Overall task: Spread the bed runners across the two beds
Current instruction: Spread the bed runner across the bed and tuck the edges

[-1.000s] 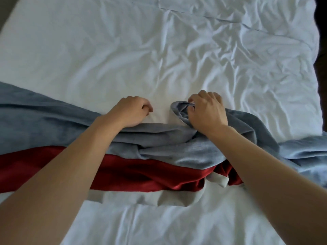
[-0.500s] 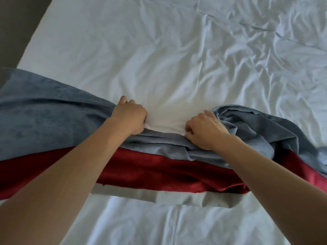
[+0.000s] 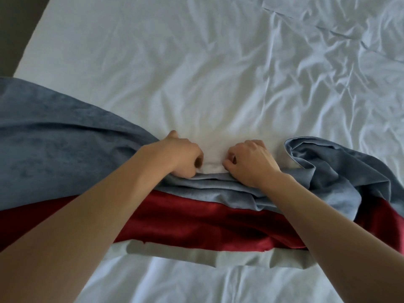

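While both fists bear down on the far edge of the cloth, the scene reads as follows:

Left hand: the left hand (image 3: 181, 156) is curled into a fist, knuckles down, gripping the far blue-grey edge of the bed runner (image 3: 196, 217); its thumb points away from the person; the forearm crosses the runner from the lower left.

Right hand: the right hand (image 3: 251, 162) is likewise closed, fingers (image 3: 229, 165) tucked under and pinching the same bunched edge; it sits just beside the left hand, a narrow strip of white showing between them.

Bed runner: it lies as a band across the bed from left to right, near the person; the blue-grey part lies farther away, a deep red stripe runs alongside it on the near side, and a pale grey strip borders the red nearest the person; to the left the blue-grey cloth lies broad and fairly flat, reaching the bed's left edge; between the hands it is gathered into folds; to the right it is heaped in a loose twisted bundle with an edge turned over.

White sheet: the white sheet (image 3: 196, 73) covers the bed beyond and below the runner; it is creased, most heavily toward the upper right.

Floor: a dark strip of floor (image 3: 15, 29) shows at the upper left, past the mattress edge.
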{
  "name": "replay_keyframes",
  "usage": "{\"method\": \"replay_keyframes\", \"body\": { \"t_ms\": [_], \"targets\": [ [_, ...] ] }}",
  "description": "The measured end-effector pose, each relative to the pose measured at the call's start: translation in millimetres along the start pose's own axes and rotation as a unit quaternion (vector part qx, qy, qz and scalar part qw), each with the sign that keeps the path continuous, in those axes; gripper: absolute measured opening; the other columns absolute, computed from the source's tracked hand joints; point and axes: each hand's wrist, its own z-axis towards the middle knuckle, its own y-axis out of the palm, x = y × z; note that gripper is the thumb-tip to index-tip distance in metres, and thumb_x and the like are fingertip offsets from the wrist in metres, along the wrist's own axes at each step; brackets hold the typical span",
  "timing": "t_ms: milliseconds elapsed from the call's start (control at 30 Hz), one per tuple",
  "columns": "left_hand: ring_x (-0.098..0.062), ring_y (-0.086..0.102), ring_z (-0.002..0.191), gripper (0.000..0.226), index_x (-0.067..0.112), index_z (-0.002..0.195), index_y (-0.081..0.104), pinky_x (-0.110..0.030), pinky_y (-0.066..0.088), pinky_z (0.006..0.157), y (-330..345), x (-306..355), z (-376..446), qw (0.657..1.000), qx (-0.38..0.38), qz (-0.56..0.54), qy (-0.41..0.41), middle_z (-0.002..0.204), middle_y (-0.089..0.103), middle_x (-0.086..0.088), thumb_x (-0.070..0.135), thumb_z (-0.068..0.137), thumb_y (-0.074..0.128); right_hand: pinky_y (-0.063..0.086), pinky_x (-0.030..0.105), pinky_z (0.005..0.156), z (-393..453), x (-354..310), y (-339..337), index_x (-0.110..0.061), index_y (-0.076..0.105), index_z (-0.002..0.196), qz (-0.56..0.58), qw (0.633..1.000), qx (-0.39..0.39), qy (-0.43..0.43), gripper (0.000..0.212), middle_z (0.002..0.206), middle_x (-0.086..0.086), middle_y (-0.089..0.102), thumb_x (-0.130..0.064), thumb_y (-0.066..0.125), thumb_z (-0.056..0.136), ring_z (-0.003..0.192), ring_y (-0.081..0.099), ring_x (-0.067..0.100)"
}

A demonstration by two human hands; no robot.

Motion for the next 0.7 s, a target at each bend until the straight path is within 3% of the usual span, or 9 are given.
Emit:
{"method": "replay_keyframes", "body": {
  "t_ms": [133,233,333,400,533,600,700],
  "targets": [
    [-0.016,0.05,0.088,0.014,0.034,0.085,0.062,-0.036,0.031,0.099,9.9,7.9,2.9,0.999,0.037,0.006,0.009,0.093,0.069,0.009,0.026,0.091,0.052,0.033,0.032,0.103,4.9,-3.4,1.2,-0.023,0.06,0.069,0.0,1.0,-0.001,-0.004,0.026,0.075,-0.005,0.065,-0.038,0.052,0.089,0.079,0.056,0.018],
    [-0.011,0.05,0.075,0.015,0.032,0.08,0.064,-0.034,0.026,0.088,7.6,2.7,2.1,0.988,0.151,0.024,0.007,0.087,0.066,0.01,0.025,0.09,0.056,0.035,0.032,0.099,6.5,-2.6,0.6,-0.021,0.054,0.058,0.0,1.0,0.013,-0.005,0.037,0.063,-0.004,0.06,-0.038,0.05,0.09,0.069,0.052,0.018],
    [-0.015,0.051,0.081,0.013,0.032,0.083,0.069,-0.036,0.028,0.084,1.7,-5.6,3.3,0.955,0.292,0.057,-0.011,0.09,0.06,0.008,0.031,0.091,0.058,0.037,0.031,0.088,5.3,-3.0,-0.6,-0.019,0.042,0.048,0.03,0.999,0.036,-0.014,0.049,0.049,-0.005,0.048,-0.038,0.048,0.093,0.054,0.044,0.015],
    [-0.018,0.053,0.083,0.013,0.031,0.083,0.071,-0.037,0.031,0.084,-3.1,-13.1,4.1,0.934,0.352,0.054,-0.036,0.09,0.062,0.007,0.032,0.09,0.061,0.035,0.029,0.08,5.1,-1.1,-3.9,-0.018,0.05,0.053,0.065,0.997,0.035,-0.009,0.045,0.052,-0.005,0.052,-0.038,0.049,0.094,0.055,0.047,0.015],
    [-0.018,0.056,0.081,0.012,0.03,0.088,0.071,-0.038,0.032,0.086,-4.9,-19.1,5.9,0.93,0.363,0.019,-0.053,0.087,0.067,0.008,0.033,0.092,0.06,0.038,0.031,0.08,11.6,8.2,-18.7,-0.02,0.07,0.085,0.068,0.992,0.096,0.055,0.021,0.077,-0.001,0.068,-0.032,0.054,0.092,0.072,0.056,0.021],
    [-0.017,0.057,0.076,0.014,0.028,0.09,0.07,-0.037,0.032,0.089,-4.0,-15.8,8.1,0.932,0.36,0.004,-0.046,0.082,0.068,0.007,0.032,0.094,0.056,0.039,0.036,0.091,18.8,12.4,-22.4,-0.019,0.071,0.088,0.046,0.987,0.137,0.067,0.019,0.082,0.0,0.069,-0.03,0.055,0.092,0.079,0.06,0.023],
    [-0.02,0.058,0.074,0.018,0.026,0.089,0.071,-0.04,0.035,0.088,-9.7,-24.1,8.1,0.917,0.391,0.019,-0.079,0.079,0.069,0.005,0.028,0.094,0.054,0.043,0.034,0.09,25.2,19.0,-28.2,-0.024,0.071,0.086,0.087,0.987,0.105,0.081,0.022,0.081,-0.005,0.07,-0.039,0.056,0.089,0.08,0.061,0.019]
  ]
}}
